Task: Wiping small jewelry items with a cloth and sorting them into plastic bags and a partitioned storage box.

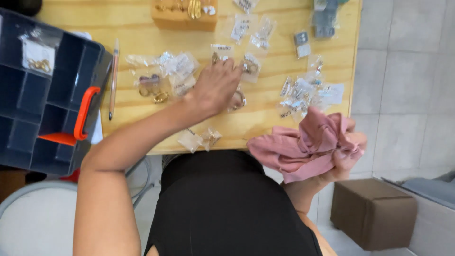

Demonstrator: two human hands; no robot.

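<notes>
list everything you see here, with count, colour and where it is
light wooden table: one, pale wood, centre
small clear plastic bags of jewellery: many, clear with gold and silver pieces, scattered over the table
wooden block display: one, tan, top edge, gold pieces on it
dark blue compartment organiser box: one, orange handle, left
slim pencil: one, beside the box
pink cloth: one, bunched, off the table's right corner
brown cardboard box: one, on the floor, lower right
left hand: on the bags, table centre
right hand: gripping the pink cloth
</notes>
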